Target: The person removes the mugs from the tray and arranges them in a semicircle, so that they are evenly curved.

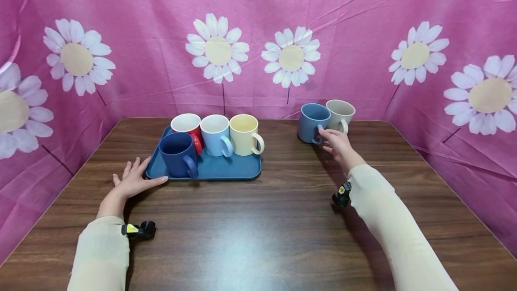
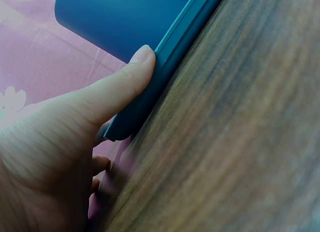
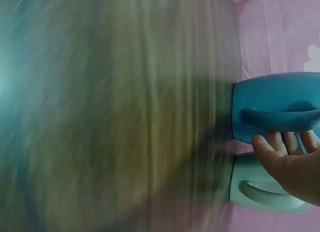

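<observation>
My left hand (image 1: 131, 183) rests at the left end of a blue tray (image 1: 226, 173), fingers spread and thumb along its front edge. In the left wrist view the thumb (image 2: 127, 76) touches the tray's rim. On the tray stand a navy mug (image 1: 175, 156) in front, with a red mug with white inside (image 1: 186, 124), a light blue mug (image 1: 214, 136) and a yellow mug (image 1: 243, 136) behind. Far right, my right hand (image 1: 339, 147) reaches to the handle of a grey-blue mug (image 1: 311, 122). Its loosely extended fingers are at the handle (image 3: 280, 121), partly hidden behind it.
A light grey mug (image 1: 341, 113) stands close beside the grey-blue one, to its right. The wooden table (image 1: 242, 228) ends at a pink cloth (image 1: 161, 57) with large daisies at the back and sides. Small black cameras (image 1: 139, 229) are strapped to both wrists.
</observation>
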A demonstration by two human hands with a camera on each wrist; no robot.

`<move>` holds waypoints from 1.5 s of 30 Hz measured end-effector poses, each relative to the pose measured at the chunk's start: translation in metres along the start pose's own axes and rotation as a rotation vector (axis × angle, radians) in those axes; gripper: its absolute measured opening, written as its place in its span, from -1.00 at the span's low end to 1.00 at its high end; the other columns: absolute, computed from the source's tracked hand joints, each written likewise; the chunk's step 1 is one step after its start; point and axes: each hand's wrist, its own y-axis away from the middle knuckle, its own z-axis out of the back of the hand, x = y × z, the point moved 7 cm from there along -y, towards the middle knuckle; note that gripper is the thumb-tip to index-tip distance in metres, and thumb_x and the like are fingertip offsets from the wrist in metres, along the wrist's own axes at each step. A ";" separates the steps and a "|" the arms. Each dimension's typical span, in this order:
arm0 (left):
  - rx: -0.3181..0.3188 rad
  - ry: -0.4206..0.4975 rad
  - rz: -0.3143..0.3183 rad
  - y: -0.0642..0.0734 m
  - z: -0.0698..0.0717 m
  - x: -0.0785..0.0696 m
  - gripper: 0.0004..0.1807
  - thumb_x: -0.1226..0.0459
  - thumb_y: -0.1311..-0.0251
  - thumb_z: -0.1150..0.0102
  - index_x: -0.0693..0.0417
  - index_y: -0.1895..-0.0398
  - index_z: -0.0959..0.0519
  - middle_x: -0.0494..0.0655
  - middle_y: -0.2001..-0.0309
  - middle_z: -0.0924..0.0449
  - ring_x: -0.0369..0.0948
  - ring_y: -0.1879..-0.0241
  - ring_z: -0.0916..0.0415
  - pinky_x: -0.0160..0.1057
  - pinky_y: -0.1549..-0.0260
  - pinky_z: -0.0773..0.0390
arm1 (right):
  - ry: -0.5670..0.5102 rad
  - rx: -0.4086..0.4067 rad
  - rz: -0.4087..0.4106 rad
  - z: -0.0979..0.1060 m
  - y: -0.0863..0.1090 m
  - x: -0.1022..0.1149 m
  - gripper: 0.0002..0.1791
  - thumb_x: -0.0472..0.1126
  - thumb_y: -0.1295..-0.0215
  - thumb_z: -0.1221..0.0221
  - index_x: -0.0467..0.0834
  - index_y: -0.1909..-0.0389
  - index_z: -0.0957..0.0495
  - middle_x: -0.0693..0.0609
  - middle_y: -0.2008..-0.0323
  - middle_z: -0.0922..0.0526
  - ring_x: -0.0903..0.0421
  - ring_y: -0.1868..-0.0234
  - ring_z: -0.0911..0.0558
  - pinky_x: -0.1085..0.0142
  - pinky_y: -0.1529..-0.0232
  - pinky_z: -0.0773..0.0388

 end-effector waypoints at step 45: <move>0.017 -0.002 -0.006 0.001 -0.001 -0.001 0.07 -0.19 0.08 -0.07 0.19 -0.31 0.23 0.45 -0.22 0.44 0.26 -0.16 0.64 0.38 0.20 0.58 | 0.457 0.252 0.357 -0.040 0.069 0.019 -0.41 -0.24 -0.09 -0.15 -0.29 -0.16 -0.23 -0.34 0.03 -0.39 0.10 0.11 -0.45 0.28 0.12 -0.35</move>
